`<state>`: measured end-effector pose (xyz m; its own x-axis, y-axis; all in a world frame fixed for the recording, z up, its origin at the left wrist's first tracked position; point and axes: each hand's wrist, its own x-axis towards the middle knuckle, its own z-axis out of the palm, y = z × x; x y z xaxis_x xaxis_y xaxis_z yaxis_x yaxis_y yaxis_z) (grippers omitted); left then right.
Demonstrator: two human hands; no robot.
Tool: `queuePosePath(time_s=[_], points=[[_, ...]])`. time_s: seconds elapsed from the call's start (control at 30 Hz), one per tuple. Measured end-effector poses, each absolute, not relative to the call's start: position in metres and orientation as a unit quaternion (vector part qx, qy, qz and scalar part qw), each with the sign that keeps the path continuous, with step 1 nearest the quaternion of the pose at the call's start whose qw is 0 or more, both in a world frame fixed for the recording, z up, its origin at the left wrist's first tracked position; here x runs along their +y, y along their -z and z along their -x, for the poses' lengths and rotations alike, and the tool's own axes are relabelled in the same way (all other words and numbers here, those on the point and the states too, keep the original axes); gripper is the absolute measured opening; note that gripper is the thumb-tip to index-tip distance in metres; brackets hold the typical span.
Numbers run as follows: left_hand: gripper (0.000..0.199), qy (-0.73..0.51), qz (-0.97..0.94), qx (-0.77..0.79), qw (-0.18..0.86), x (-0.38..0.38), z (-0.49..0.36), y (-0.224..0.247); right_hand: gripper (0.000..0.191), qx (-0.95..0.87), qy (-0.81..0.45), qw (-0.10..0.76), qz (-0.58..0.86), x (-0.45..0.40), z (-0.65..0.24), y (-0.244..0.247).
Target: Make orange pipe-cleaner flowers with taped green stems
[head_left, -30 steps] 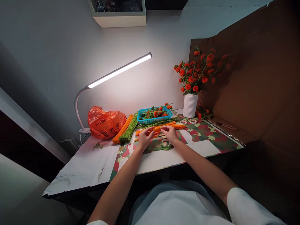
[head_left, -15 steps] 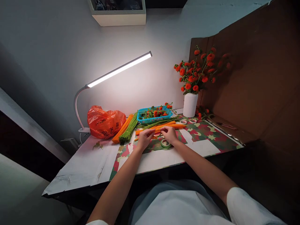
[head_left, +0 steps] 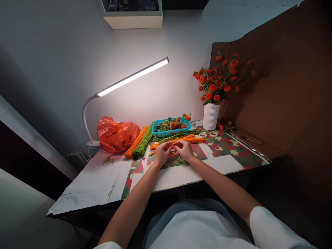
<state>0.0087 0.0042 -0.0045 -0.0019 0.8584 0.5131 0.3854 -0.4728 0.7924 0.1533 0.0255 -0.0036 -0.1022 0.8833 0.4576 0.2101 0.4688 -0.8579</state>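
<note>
The two hands had drawn closer together over the last half second. The fingertips of the left hand [head_left: 160, 154] and right hand [head_left: 185, 151] nearly met, both pinched on a small orange piece [head_left: 173, 144], which they mostly hid. That suggested close finger work on the piece, though its exact form could not be told. It was held just above the counter [head_left: 95, 183], in front of the loose orange stems [head_left: 193, 139]. The right hand now covered more of the green roll [head_left: 179, 160].

There were three rolls in all: that one and two paler rolls [head_left: 202, 137] near the vase [head_left: 210, 117]. Also in view were one orange bundle [head_left: 136, 143], one green bundle [head_left: 143, 144], one basket [head_left: 166, 134], one bag [head_left: 116, 135] and one lamp [head_left: 133, 76]. The loose stems overlapped too much to count.
</note>
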Motion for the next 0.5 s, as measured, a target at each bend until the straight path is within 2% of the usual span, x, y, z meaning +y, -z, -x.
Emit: queuePosePath(time_s=[0.27,0.5], points=[[0.014,-0.498,-0.739,0.445,0.086,0.0069,-0.0042,0.0051,0.017,-0.729,-0.196,0.538,0.375,0.0297,-0.159,0.0049],[0.016,-0.466,-0.766,0.432,0.094,0.0048,-0.0021,0.0014,0.02,-0.745,-0.23,0.512,0.36,0.0303,-0.1629,0.0044]])
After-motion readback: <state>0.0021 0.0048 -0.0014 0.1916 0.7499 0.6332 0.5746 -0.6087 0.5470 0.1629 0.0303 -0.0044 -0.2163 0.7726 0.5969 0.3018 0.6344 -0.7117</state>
